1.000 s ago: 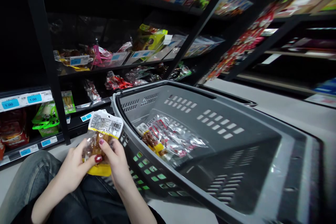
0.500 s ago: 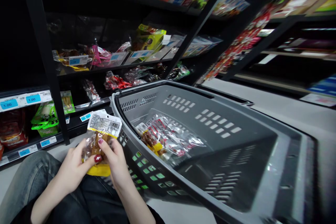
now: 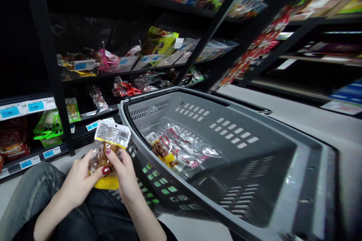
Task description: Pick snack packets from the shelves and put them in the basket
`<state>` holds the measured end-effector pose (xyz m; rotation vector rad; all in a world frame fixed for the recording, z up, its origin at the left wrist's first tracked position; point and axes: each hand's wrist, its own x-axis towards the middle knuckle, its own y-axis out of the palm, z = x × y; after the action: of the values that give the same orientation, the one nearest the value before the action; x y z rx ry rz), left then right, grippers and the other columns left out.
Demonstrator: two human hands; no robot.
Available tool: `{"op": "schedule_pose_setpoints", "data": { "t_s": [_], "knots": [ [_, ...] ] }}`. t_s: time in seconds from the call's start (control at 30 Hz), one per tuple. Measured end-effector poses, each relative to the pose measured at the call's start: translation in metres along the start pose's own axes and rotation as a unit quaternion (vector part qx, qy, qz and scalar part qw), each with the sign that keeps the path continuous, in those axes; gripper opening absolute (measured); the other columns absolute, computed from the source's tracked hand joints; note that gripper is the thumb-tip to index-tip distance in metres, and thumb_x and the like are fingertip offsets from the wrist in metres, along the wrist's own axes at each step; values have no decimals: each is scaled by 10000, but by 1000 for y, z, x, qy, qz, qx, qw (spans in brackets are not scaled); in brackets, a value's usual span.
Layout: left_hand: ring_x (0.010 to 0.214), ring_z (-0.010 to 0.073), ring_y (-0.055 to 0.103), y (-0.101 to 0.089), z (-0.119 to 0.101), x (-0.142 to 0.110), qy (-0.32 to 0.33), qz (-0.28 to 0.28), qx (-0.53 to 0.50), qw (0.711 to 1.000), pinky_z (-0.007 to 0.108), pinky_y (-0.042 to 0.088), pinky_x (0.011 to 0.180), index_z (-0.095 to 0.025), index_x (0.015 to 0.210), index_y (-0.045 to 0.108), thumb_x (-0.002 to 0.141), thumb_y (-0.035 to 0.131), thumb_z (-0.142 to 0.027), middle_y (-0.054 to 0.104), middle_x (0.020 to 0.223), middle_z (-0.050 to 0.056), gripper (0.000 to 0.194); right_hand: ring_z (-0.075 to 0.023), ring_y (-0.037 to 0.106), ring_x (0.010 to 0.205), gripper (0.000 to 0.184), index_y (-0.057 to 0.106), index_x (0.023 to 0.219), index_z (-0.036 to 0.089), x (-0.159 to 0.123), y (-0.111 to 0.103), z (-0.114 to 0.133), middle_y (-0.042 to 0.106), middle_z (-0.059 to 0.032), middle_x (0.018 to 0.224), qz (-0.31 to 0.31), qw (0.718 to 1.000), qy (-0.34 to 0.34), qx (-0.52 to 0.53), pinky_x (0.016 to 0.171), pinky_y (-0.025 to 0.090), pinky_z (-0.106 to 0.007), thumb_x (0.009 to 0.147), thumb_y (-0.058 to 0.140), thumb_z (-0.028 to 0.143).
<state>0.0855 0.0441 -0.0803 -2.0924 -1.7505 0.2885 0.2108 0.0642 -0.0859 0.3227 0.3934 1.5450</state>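
Between my two hands is a clear snack packet (image 3: 112,137) with brown food inside, a white printed label with a barcode at its top and a yellow lower end. My left hand (image 3: 80,177) is closed on its left side, with the thumb across the front. My right hand (image 3: 124,171) grips the right side, its thumb pressed on the middle. The fingers behind the packet are hidden. Just right of my hands stands a grey shopping basket (image 3: 226,120). Several clear packets (image 3: 183,148) lie in it, and a brown and yellow packet (image 3: 162,150) is at their left.
Dark shelves ahead hold bagged snacks, among them red packets (image 3: 126,87) and a yellow-green bag (image 3: 160,45). Green packets (image 3: 49,128) sit at the lower left under a price strip (image 3: 26,108). My bent knee (image 3: 36,188) is at the lower left. More shelving (image 3: 311,60) stands at the right.
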Motion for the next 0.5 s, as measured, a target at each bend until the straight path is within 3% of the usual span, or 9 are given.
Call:
{"op": "schedule_pose_setpoints", "data": {
  "t_s": [0.5],
  "knots": [
    [860, 230, 606, 0, -1, 0, 2, -4, 5, 1000, 292, 450, 754, -164, 1040, 558, 817, 496, -368, 672, 815, 38, 308, -242, 633, 892, 353, 639, 899, 185, -1, 1, 1, 697, -44, 918, -2, 1000, 2, -3, 850, 476, -387, 644, 715, 417]
  ]
}}
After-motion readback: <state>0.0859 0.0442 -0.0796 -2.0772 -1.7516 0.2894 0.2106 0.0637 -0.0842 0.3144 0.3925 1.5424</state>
